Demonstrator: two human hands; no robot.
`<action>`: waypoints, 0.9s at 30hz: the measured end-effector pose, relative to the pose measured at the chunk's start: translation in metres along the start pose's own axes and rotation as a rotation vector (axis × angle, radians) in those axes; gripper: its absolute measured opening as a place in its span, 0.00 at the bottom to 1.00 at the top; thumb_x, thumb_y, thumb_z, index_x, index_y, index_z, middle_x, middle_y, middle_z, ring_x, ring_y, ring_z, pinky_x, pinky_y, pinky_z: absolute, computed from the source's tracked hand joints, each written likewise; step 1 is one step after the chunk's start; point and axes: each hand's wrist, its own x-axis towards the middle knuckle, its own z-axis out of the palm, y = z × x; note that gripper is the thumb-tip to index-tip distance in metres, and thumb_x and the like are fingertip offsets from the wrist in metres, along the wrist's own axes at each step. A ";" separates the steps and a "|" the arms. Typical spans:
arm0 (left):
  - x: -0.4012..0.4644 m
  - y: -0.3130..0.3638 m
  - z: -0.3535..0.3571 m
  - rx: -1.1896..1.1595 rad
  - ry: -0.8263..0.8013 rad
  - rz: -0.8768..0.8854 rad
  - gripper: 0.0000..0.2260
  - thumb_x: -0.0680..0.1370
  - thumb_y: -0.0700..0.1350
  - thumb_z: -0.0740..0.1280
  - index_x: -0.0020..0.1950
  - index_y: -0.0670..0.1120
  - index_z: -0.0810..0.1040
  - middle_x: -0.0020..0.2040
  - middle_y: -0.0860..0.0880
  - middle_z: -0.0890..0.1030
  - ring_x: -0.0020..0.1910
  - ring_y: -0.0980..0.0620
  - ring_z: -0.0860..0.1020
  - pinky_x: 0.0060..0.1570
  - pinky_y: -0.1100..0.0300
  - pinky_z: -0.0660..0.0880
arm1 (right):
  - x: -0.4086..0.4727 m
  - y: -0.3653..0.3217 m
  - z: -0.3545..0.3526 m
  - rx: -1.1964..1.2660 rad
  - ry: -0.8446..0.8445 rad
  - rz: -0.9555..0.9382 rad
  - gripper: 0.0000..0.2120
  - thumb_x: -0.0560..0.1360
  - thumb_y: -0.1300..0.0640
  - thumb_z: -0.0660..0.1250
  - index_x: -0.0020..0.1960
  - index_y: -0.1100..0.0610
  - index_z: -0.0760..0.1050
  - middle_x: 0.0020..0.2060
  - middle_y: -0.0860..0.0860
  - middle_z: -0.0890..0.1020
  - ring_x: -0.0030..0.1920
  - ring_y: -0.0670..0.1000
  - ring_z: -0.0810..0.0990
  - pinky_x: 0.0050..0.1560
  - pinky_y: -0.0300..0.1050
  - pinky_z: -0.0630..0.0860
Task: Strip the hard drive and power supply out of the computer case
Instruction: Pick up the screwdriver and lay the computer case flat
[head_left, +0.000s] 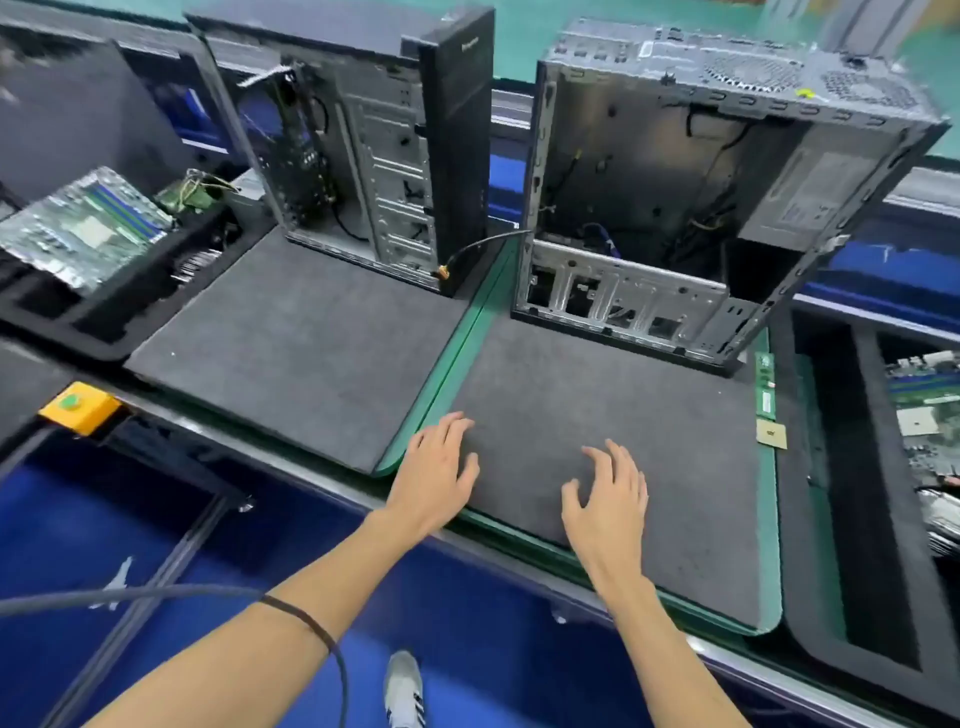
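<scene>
Empty hands (435, 470) before opened case (717, 208)

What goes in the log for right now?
hands: left, right open over mat | case open, untouched | power supply inside

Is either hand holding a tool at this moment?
No, the left hand and the right hand are both empty, with fingers spread over the grey mat.
</scene>
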 end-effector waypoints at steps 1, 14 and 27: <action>-0.004 -0.011 -0.008 -0.012 0.028 -0.014 0.19 0.82 0.48 0.60 0.73 0.44 0.69 0.73 0.48 0.70 0.70 0.50 0.69 0.73 0.54 0.62 | 0.002 -0.014 0.007 0.042 -0.007 -0.039 0.19 0.78 0.60 0.67 0.68 0.56 0.73 0.74 0.56 0.69 0.77 0.57 0.62 0.77 0.59 0.56; -0.067 -0.225 -0.148 -0.062 0.375 -0.354 0.17 0.82 0.46 0.62 0.71 0.46 0.70 0.67 0.50 0.73 0.56 0.50 0.76 0.63 0.56 0.68 | 0.000 -0.305 0.141 0.212 -0.275 -0.523 0.20 0.78 0.59 0.66 0.70 0.53 0.72 0.74 0.54 0.66 0.74 0.55 0.65 0.71 0.56 0.66; -0.171 -0.410 -0.234 -0.067 0.631 -0.921 0.15 0.81 0.43 0.62 0.68 0.45 0.72 0.63 0.48 0.76 0.55 0.46 0.75 0.60 0.52 0.70 | -0.060 -0.533 0.296 0.373 -0.601 -0.974 0.18 0.77 0.63 0.66 0.67 0.58 0.74 0.63 0.53 0.73 0.63 0.55 0.74 0.65 0.48 0.72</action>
